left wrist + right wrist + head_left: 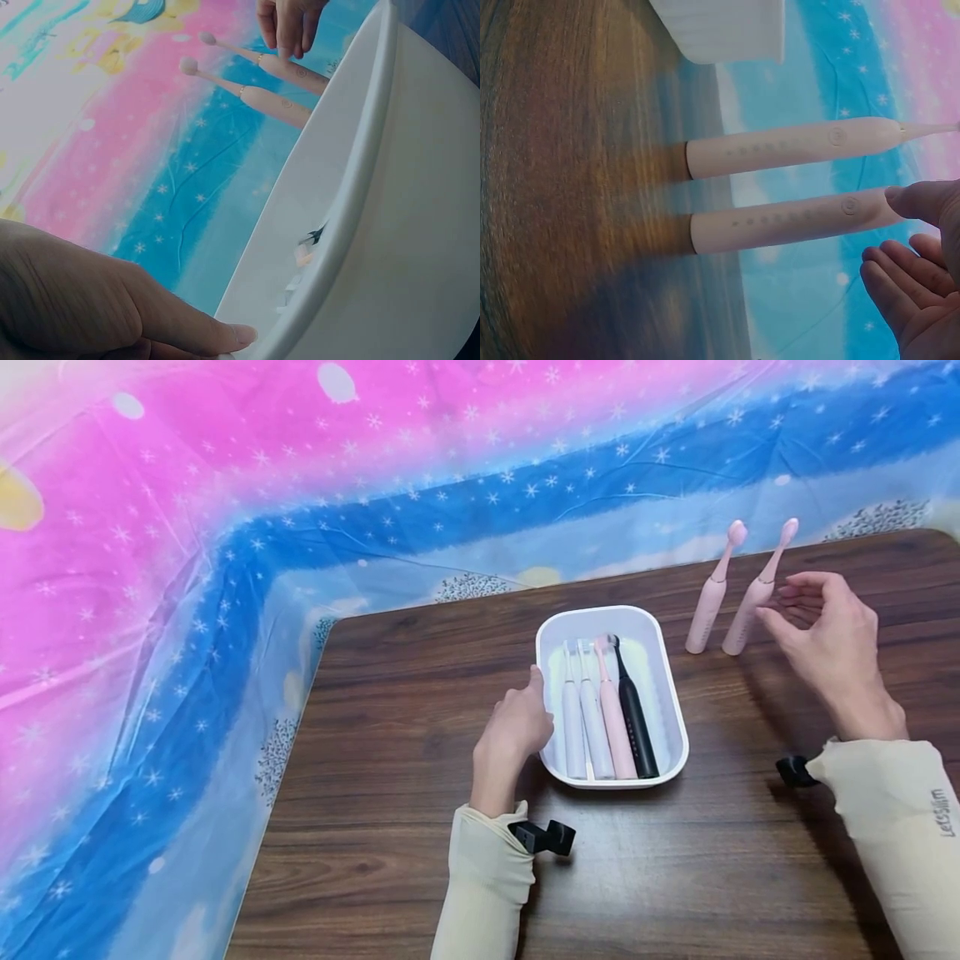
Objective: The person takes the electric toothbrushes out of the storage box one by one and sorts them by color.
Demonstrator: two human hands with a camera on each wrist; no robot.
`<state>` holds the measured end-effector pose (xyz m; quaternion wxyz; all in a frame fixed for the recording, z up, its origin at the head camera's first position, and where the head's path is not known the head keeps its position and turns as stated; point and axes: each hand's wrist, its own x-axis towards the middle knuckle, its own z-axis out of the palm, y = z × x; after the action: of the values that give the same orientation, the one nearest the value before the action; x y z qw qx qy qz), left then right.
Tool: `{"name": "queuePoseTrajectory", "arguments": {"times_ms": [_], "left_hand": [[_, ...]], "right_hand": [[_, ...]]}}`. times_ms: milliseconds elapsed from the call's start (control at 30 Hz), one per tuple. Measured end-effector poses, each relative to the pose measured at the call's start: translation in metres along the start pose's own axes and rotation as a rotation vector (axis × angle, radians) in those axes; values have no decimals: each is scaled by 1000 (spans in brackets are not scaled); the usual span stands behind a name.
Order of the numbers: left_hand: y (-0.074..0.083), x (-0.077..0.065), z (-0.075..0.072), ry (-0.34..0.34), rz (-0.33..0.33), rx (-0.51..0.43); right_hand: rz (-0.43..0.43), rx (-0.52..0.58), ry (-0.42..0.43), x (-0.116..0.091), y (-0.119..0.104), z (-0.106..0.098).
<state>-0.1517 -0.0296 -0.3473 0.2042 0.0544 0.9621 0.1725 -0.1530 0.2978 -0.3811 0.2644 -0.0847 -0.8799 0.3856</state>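
A white plastic box (678,752) stands on the table, with two white electric toothbrushes (592,727), a pink one (617,727) and a black one (637,718) lying side by side inside. My left hand (516,722) holds the box's left side, its thumb (225,336) at the rim; the other fingers are mostly hidden. Right of the box, two pink electric toothbrushes stand upright, the left one (707,614) and the right one (748,614). Beside the right one is my right hand (832,643), thumb at its handle in the right wrist view, other fingers spread loosely apart from it.
The dark wooden table (390,760) reaches back to a pink and blue patterned cloth (450,493) that hangs behind and to the left. Black wrist mounts (543,837) stick out from both sleeves.
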Motion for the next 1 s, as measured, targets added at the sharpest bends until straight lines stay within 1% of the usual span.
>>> {"name": "queuePoseTrajectory", "arguments": {"times_ms": [267, 467, 667, 800, 1000], "left_hand": [[0, 1, 0, 8, 4, 7], [1, 1, 0, 5, -1, 9], [1, 1, 0, 7, -2, 5], [1, 1, 1, 6, -1, 5], [1, 1, 1, 4, -2, 1]], "right_hand": [[-37, 27, 82, -3, -8, -8], [-71, 40, 126, -9, -18, -13], [-155, 107, 182, -14, -30, -16], [-218, 148, 177, -18, -41, -14], [-272, 148, 127, -24, -58, -8]]}}
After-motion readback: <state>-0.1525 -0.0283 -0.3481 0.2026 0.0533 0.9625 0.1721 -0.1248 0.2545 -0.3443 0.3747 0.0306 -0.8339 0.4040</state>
